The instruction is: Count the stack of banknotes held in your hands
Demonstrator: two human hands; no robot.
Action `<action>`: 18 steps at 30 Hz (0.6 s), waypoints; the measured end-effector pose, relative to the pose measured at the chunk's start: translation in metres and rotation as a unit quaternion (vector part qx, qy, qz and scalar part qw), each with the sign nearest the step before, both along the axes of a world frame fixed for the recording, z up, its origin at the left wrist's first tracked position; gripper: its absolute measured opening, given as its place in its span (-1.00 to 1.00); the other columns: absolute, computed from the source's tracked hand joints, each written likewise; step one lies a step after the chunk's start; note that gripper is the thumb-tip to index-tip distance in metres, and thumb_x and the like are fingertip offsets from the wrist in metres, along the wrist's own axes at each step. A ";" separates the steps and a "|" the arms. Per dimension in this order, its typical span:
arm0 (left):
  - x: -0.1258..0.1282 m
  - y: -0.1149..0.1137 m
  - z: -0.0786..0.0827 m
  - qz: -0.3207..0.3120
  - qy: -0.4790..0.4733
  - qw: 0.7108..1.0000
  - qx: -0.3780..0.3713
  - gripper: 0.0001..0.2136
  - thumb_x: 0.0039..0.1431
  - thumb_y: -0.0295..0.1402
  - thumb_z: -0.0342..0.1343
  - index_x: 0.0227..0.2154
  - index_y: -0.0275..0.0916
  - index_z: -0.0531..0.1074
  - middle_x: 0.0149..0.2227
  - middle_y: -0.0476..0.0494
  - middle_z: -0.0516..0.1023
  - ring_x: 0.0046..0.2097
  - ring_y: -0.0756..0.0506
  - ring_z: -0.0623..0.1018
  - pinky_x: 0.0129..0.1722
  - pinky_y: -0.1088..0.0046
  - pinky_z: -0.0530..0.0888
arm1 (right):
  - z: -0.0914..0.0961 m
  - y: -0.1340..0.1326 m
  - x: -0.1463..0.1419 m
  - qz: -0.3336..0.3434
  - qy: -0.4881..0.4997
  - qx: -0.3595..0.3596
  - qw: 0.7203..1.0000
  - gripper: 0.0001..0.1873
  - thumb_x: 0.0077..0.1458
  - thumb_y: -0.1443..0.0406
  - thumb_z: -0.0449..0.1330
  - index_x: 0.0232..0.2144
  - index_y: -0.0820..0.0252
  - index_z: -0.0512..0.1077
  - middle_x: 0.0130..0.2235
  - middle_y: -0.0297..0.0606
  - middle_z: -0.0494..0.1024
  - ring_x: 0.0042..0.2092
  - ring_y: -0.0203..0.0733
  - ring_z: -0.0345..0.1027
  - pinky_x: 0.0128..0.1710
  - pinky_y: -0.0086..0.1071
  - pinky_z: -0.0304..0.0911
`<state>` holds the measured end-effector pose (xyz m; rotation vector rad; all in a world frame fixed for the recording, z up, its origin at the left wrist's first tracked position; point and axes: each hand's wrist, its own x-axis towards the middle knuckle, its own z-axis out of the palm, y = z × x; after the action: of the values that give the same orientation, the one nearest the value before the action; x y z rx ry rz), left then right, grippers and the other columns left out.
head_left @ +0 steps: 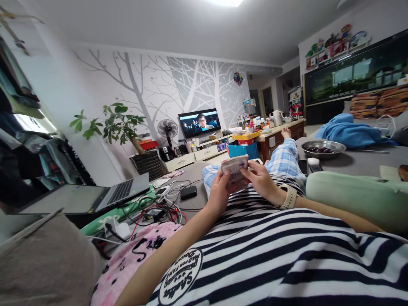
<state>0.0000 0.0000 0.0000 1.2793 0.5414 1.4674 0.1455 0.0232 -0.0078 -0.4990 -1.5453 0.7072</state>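
I lie back on a sofa in a striped shirt, legs in blue plaid trousers stretched out. Both hands hold a stack of banknotes (235, 166) above my belly. My left hand (219, 193) wraps round the stack's lower left side. My right hand (261, 178), with a beige watch on its wrist, pinches the stack's right edge with its fingertips.
An open laptop (95, 196), a black box (188, 192) and tangled cables (159, 212) lie to my left. A metal bowl (323, 148), a remote (315, 168), a green cushion (357, 197) and a blue blanket (347, 131) are on my right. A TV (199, 122), fan and plant stand ahead.
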 end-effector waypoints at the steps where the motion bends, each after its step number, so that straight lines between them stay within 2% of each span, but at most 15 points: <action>1: 0.002 0.000 0.001 0.001 0.004 1.000 -0.001 -0.54 0.02 -0.13 0.23 -0.02 -0.18 0.38 -0.06 -0.19 0.54 -0.09 -0.23 0.57 -0.10 0.10 0.52 | 0.000 0.001 0.001 -0.001 0.000 -0.006 1.000 -0.70 0.09 0.06 0.16 -0.28 0.16 0.42 -0.27 -0.27 0.42 -0.49 -0.32 0.28 -0.52 -0.40 0.24; 6: 0.009 0.005 0.000 0.012 0.048 0.999 0.002 -0.60 0.06 -0.09 0.18 -0.09 -0.21 0.45 -0.10 -0.20 0.57 -0.09 -0.23 0.57 -0.15 0.18 0.53 | 0.000 0.006 0.009 -0.006 0.016 -0.017 1.000 -0.67 0.10 0.00 0.14 -0.28 0.12 0.31 -0.33 -0.35 0.40 -0.49 -0.33 0.24 -0.55 -0.45 0.19; 10: 0.010 0.005 -0.001 0.026 0.072 0.997 0.002 -0.62 0.07 -0.05 0.15 -0.17 -0.24 0.50 -0.17 -0.22 0.60 -0.12 -0.23 0.58 -0.16 0.20 0.53 | 0.004 0.000 0.012 -0.050 -0.004 0.020 0.999 -0.68 0.17 0.01 0.07 -0.31 0.14 0.33 -0.36 -0.33 0.41 -0.41 -0.29 0.26 -0.43 -0.41 0.23; 18: 0.005 0.001 -0.007 0.043 0.095 0.983 0.153 -0.61 0.04 -0.06 0.19 -0.18 -0.26 0.54 -0.08 -0.20 0.57 0.01 -0.22 0.51 0.00 0.26 0.46 | 0.010 -0.020 0.018 -0.090 -0.023 0.128 0.987 -0.71 0.21 0.04 0.05 -0.27 0.14 0.32 -0.34 -0.27 0.40 -0.36 -0.24 0.28 -0.35 -0.36 0.25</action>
<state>0.0047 0.0013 -0.0069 1.6682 0.5153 1.5508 0.1632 0.0028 0.0026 -0.4575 -1.5846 0.3540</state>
